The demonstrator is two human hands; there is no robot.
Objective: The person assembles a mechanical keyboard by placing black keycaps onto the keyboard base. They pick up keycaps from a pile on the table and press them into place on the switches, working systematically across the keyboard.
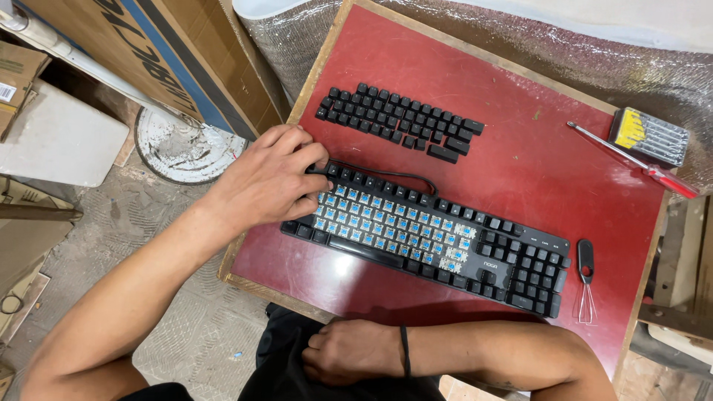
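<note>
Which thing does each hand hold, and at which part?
The left hand closes its grip on the keyboard at its upper left end. The right hand rests at the table edge, holding nothing visible.

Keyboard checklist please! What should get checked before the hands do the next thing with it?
1. Keyboard lies flat on the red board: ok.
2. Left hand rests on the keyboard's left end: ok.
3. Right hand is ready: not ok, it sits below the board's near edge, holding nothing.
4. Loose keycaps are laid together in rows behind the keyboard: ok.
5. Keycap puller lies on the board, beside the keyboard's right end: ok.
6. Switches undamaged: cannot tell, too small.
</note>
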